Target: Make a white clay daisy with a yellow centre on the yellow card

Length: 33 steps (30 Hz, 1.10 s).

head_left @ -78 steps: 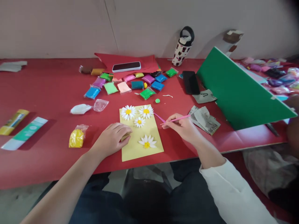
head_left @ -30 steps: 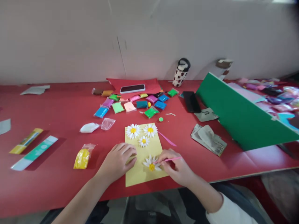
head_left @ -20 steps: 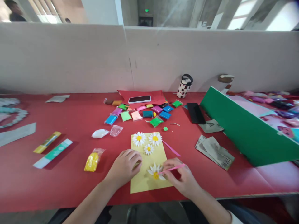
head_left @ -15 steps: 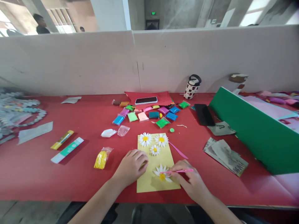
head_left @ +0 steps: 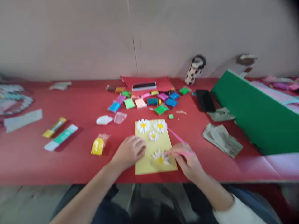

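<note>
A yellow card (head_left: 149, 165) lies on the red table (head_left: 35, 165) near its front edge, with several white clay daisies on it. My left hand (head_left: 129, 151) rests on the card's left edge, fingers curled with something pale under them. My right hand (head_left: 188, 160) pinches a thin pink tool (head_left: 184, 152) whose tip meets the lowest daisy (head_left: 160, 157). A second pink tool (head_left: 175, 135) lies just right of the card. The frame is blurred by motion.
Small coloured clay packets (head_left: 149, 101) lie behind the card, a yellow clay bag (head_left: 98, 145) and a white one (head_left: 104, 120) to the left. A phone (head_left: 144, 85) sits on red paper, another phone (head_left: 205, 100) near a tilted green board (head_left: 254, 112). Crumpled paper (head_left: 221, 140) lies to the right.
My right hand came down from the card's upper right to the lowest daisy with the pink tool. The view tilted up to the partition, then back down. My left hand stayed put.
</note>
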### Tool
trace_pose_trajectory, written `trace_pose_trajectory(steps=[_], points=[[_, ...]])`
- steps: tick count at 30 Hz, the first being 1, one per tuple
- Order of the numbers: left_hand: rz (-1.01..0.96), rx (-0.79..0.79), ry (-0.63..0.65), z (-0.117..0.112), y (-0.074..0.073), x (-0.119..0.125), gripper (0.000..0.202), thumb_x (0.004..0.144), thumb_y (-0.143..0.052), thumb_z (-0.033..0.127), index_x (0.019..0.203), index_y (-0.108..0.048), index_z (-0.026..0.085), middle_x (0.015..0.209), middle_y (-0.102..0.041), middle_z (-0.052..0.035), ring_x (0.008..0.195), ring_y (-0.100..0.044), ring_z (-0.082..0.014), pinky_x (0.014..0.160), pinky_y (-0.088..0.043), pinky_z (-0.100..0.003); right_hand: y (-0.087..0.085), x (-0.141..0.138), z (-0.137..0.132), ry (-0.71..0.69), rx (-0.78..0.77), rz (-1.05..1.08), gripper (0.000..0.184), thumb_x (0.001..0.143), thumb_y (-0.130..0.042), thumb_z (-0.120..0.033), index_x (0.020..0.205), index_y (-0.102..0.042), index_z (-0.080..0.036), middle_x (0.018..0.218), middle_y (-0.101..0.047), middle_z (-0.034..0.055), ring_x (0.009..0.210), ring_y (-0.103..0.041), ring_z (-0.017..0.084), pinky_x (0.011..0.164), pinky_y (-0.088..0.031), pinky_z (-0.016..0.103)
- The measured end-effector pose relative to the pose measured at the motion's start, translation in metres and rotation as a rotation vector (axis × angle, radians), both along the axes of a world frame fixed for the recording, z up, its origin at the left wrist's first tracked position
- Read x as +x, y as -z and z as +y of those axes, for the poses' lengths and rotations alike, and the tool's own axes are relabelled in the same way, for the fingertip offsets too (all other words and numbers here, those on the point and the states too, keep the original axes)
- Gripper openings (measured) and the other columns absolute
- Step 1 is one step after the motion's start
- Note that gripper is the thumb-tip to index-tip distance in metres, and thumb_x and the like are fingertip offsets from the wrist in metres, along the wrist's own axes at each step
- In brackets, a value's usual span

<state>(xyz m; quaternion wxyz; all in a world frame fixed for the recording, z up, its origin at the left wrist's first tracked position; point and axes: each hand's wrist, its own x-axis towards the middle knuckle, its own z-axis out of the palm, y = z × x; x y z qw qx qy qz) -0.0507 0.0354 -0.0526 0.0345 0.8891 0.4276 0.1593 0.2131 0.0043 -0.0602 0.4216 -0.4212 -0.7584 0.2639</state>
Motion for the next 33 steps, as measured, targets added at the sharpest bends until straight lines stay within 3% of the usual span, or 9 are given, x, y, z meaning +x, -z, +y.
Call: trace_pose_trajectory(steps=[2, 8, 25, 33], points=[[-0.004, -0.007, 0.009, 0.003, 0.003, 0.000, 0.018, 0.094, -0.050, 0.030, 0.094, -0.064, 0.020, 0.102, -0.069, -0.0062, 0.096, -0.060, -0.0218, 0.085, -0.046, -0.037, -0.003, 0.003, 0.000, 0.035, 0.049, -0.040, 0.021, 0.095, -0.048, -0.023, 0.085, -0.067, -0.024, 0.084, -0.074, 0.0034, 0.082, -0.065, 0.021, 0.079, -0.045, 0.040], [-0.049, -0.114, 0.014, 0.009, 0.008, -0.003, 0.036, 0.089, -0.054, 0.056, 0.096, -0.066, 0.023, 0.107, -0.067, -0.0048, 0.102, -0.059, -0.0232, 0.087, -0.044, -0.038, -0.010, 0.004, 0.001, -0.074, 0.100, -0.109, 0.018, 0.092, -0.052, -0.019, 0.092, -0.068, -0.027, 0.085, -0.076, -0.0002, 0.080, -0.064, 0.019, 0.078, -0.043, 0.039], [-0.089, -0.093, 0.016, 0.007, 0.011, 0.000, 0.034, 0.090, -0.054, 0.054, 0.094, -0.066, 0.022, 0.105, -0.068, -0.0046, 0.100, -0.059, -0.0219, 0.087, -0.044, -0.036, -0.012, 0.002, 0.002, -0.045, 0.097, -0.233, 0.017, 0.092, -0.051, -0.020, 0.089, -0.067, -0.026, 0.085, -0.075, 0.0001, 0.080, -0.063, 0.020, 0.077, -0.039, 0.040], [-0.083, -0.069, 0.013, 0.007, 0.011, 0.000, 0.033, 0.090, -0.055, 0.053, 0.094, -0.066, 0.022, 0.105, -0.068, -0.0045, 0.098, -0.059, -0.0217, 0.087, -0.043, -0.036, -0.010, 0.005, 0.000, -0.026, 0.079, -0.185, 0.018, 0.094, -0.050, -0.022, 0.088, -0.066, -0.026, 0.084, -0.074, 0.0000, 0.081, -0.063, 0.020, 0.080, -0.039, 0.040]])
